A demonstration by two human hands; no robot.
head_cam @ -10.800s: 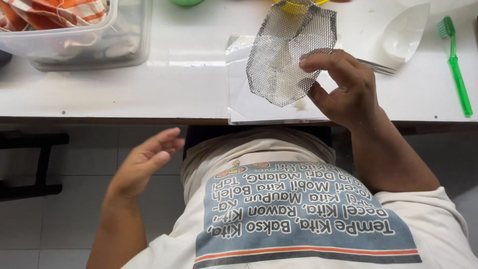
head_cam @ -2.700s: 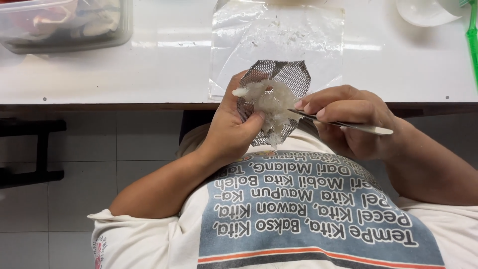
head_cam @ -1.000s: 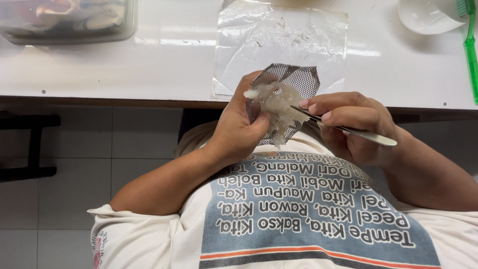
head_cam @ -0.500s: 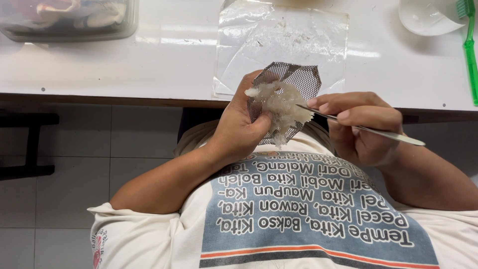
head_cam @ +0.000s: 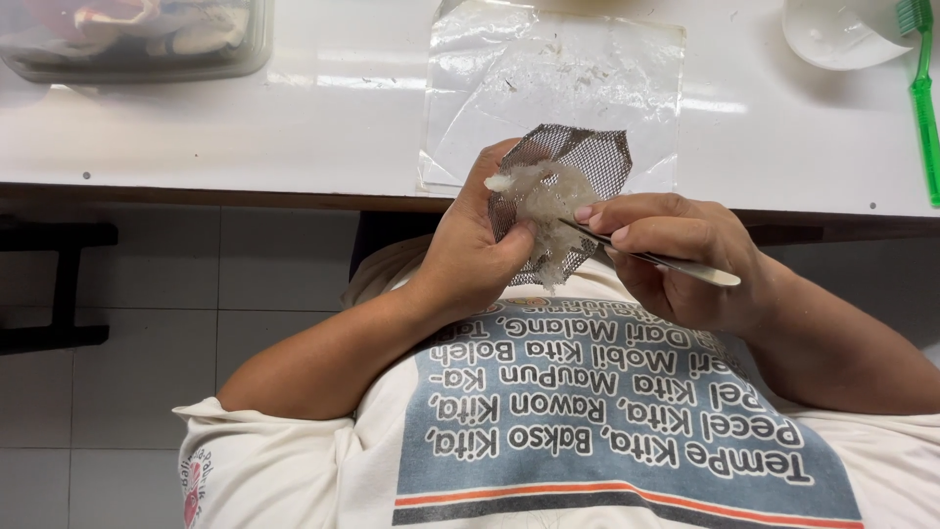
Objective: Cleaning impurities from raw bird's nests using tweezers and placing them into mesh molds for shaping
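Observation:
My left hand [head_cam: 475,245] holds a piece of dark wire mesh [head_cam: 587,157] with a pale, whitish fibrous lump [head_cam: 543,201] resting on it, just in front of my chest and below the table edge. My right hand [head_cam: 681,260] grips metal tweezers [head_cam: 666,263] whose tips touch the lump's right side. The thumb of my left hand presses against the lump from the left.
A clear plastic sheet [head_cam: 558,83] with small specks lies on the white table [head_cam: 294,127] above my hands. A clear plastic container [head_cam: 137,34] stands at the far left, a white bowl [head_cam: 842,34] and a green toothbrush [head_cam: 925,98] at the far right.
Long ago my right hand alone held the mesh on the table. Over the last second the tweezers have shifted slightly at the lump; the hands stay in about the same place.

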